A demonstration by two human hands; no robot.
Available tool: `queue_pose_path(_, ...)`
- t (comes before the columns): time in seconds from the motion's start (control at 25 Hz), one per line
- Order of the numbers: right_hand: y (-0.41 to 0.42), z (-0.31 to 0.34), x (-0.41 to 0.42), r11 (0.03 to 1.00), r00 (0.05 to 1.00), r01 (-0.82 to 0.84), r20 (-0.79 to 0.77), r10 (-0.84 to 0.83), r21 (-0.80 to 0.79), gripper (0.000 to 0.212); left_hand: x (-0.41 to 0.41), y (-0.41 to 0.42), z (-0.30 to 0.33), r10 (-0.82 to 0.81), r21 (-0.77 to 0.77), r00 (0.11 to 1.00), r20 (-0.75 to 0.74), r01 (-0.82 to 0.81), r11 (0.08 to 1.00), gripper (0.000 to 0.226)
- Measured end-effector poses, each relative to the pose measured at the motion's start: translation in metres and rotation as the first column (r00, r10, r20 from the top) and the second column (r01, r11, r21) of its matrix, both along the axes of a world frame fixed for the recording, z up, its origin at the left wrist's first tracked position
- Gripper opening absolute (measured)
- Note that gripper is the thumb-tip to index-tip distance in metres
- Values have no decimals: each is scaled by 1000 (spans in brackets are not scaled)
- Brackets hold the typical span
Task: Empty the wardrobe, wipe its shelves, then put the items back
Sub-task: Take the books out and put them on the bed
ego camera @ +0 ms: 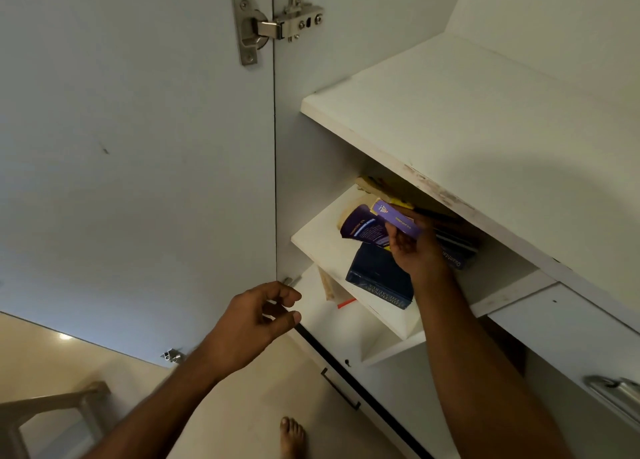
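Note:
The white wardrobe stands open, with a bare upper shelf [467, 119] and a lower shelf [322, 247] that holds several books. My right hand [415, 247] reaches under the upper shelf and grips a purple paperback [367, 228], tilted up off the pile. A thick dark blue dictionary [379, 276] lies at the shelf's front edge, below that hand. Yellowish papers [377, 186] sit further back, partly hidden. My left hand [256, 316] hovers in front of the wardrobe's left edge, fingers loosely curled and holding nothing.
The open door [138, 164] fills the left, with a metal hinge [273, 25] at the top. A drawer with a metal handle [613, 393] is at the lower right. My bare foot [292, 438] stands on the beige floor. A stool frame [52, 410] shows at the lower left.

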State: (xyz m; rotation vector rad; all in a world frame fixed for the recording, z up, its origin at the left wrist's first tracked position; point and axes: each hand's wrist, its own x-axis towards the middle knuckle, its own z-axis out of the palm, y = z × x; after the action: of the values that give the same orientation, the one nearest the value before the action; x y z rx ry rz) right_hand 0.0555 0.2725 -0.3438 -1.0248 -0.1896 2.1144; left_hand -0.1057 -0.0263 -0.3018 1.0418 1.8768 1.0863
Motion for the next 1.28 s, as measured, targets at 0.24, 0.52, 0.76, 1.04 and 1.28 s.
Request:
queue_pose_path(0.24,-48,23,10,996,997,-64,36,62,57,59,-8,-31,1,46,-37,980,193,-39,999,14)
queue_pose_path(0.52,-141,91,25,953,976,-192,144,161,236,49,-8,-86,8,219,-166,776,592,-149,975,55)
queue_pose_path(0.76,-260,113,36,814,865,-493,279,418,306,49,-21,-134,3,239,-218,360,902,-101,971,95)
queue_pose_path(1.04,-338,100,13,384,466,-882,390,794,274,89,-41,-232,-3,76,-35,320,944,-133,990,93)
queue_pose_path(1.28,-374,70,-66,-65,57,-973,507,860,220,106,-33,-339,0,275,-48,567,776,-383,923,60)
